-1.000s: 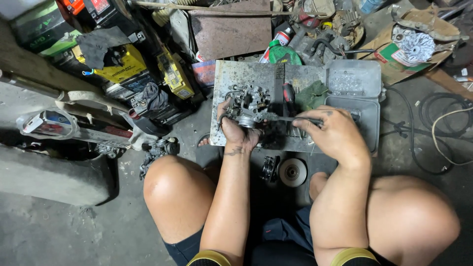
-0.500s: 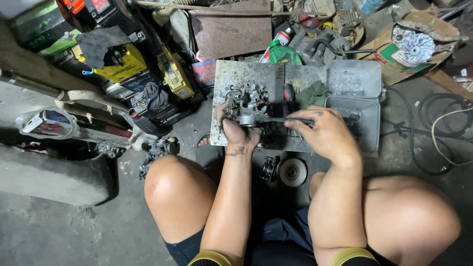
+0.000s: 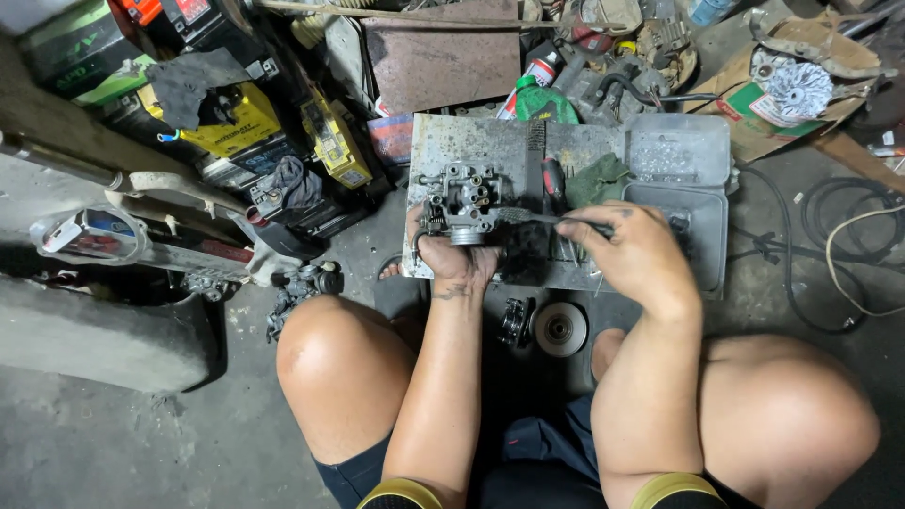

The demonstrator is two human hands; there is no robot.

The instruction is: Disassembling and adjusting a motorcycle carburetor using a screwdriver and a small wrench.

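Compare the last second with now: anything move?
Barely. The right hand with its thin dark tool slid slightly left toward the grey metal carburetor body. The left hand kept its grip on that body; the dented metal tray and round disc stayed put.

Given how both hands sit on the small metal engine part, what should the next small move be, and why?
Probably keep the left hand steadying the metal engine part and press the thin tool in the right hand a little further in: its tip already meets the part's side on the metal tray.

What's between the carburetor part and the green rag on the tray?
In the head view, a red-handled screwdriver lies between the carburetor part and the green rag; the right hand's tool shaft crosses below.
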